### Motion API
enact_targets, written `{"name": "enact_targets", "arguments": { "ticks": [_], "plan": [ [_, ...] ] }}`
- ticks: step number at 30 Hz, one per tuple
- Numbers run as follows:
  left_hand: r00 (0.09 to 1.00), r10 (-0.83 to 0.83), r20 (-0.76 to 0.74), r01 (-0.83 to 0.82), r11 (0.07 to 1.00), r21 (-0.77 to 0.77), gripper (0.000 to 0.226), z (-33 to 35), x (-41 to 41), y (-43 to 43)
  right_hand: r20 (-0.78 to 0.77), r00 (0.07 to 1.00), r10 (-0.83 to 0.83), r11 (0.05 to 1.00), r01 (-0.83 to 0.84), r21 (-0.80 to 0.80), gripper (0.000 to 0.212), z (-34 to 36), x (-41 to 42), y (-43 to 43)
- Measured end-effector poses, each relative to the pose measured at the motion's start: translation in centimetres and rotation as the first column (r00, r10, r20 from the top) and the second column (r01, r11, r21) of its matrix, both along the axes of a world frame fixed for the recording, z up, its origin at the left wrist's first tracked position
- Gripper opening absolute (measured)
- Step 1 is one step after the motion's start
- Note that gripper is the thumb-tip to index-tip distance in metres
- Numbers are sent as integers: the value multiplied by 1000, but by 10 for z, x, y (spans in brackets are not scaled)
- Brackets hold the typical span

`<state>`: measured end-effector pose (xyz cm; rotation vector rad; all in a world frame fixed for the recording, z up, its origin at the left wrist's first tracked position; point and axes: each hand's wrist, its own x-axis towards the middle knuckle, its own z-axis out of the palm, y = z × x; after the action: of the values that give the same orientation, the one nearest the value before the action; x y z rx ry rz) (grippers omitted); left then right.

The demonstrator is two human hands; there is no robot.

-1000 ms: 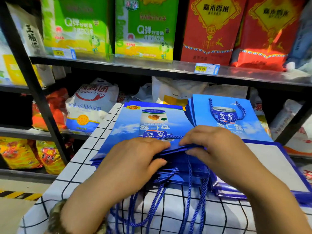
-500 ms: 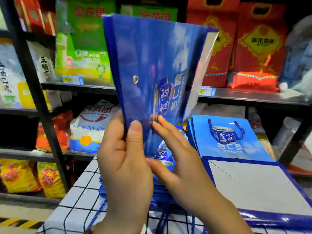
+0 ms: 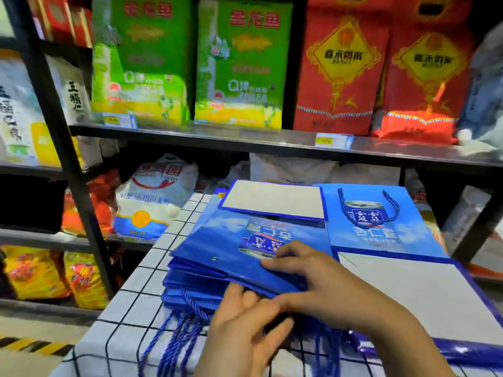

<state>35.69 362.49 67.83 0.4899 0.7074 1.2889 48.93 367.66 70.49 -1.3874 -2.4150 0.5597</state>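
Blue glossy paper bag (image 3: pixel 231 247), flat | right hand (image 3: pixel 340 292) pinches edge | left hand (image 3: pixel 245 336) straight-fingered, touching

Just one head cam here: looks forward and down, close over the blue bags (image 3: pixel 231 248) at the near edge of the table (image 3: pixel 128 317), facing the shelves (image 3: pixel 217 137).

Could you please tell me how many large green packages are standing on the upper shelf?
2. One large green package stands left, near the black metal upright; the second green package stands to its right, beside a red plastic bag. Others may be hidden behind them.
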Motion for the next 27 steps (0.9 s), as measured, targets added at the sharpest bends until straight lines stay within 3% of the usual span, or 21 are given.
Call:
{"name": "enact_targets", "arguments": {
  "ticks": [2, 4, 5, 7, 8, 9, 11, 12, 16, 18, 21, 23, 27],
  "plan": [
    [984, -127, -128, 131, 991, 21, 55, 1, -17, -7, -47, 999, -8, 999, 7, -36, 57, -3, 4, 5],
    [940, -187, -284, 196, 981, 4, 55, -3, -29, -10, -61, 998, -17, 999, 15, -37, 57, -7, 5, 9],
    [890, -199, -409, 223, 975, 12, 57, -5, -34, -11, -66, 998, -17, 999, 15, -31, 58, -9, 6, 10],
    [743, -152, -651, 255, 965, 65, 34, -3, -40, -10, -101, 995, -20, 1000, 17, -26, 62, -9, 12, 7],
    [673, -78, -735, 229, 968, 106, 14, -2, -43, -10, -143, 989, -35, 999, 32, -24, 62, -6, 17, 4],
    [604, 23, -797, 200, 963, 180, 10, -1, -46, -9, -205, 977, -58, 998, 57, -9, 55, -3, 22, 0],
    [504, 242, -829, 176, 911, 374, 13, 3, -49, -4, -301, 942, -147, 978, 184, 100, 29, 4, 38, -9],
    [426, 334, -841, 195, 874, 446, 24, 7, -48, -1, -302, 929, -213, 949, 270, 164, 25, 7, 46, -13],
    [109, 599, -793, 343, 726, 596, 33, 8, -32, 19, 24, 898, -440, 885, 429, 180, 45, 15, 46, -31],
    [83, 637, -767, 363, 697, 618, 27, 6, -21, 26, 198, 848, -492, 863, 446, 235, 47, 15, 35, -38],
    [48, 617, -785, 396, 710, 582, 32, 1, -10, 33, 267, 845, -463, 875, 388, 290, 34, 17, 26, -44],
    [51, 616, -786, 431, 696, 574, 38, -1, -9, 33, 242, 863, -444, 884, 378, 276, 26, 20, 25, -46],
    [183, 528, -829, 443, 709, 549, 35, -1, -13, 34, 11, 887, -461, 850, 438, 294, 13, 26, 23, -46]
  ]
}}
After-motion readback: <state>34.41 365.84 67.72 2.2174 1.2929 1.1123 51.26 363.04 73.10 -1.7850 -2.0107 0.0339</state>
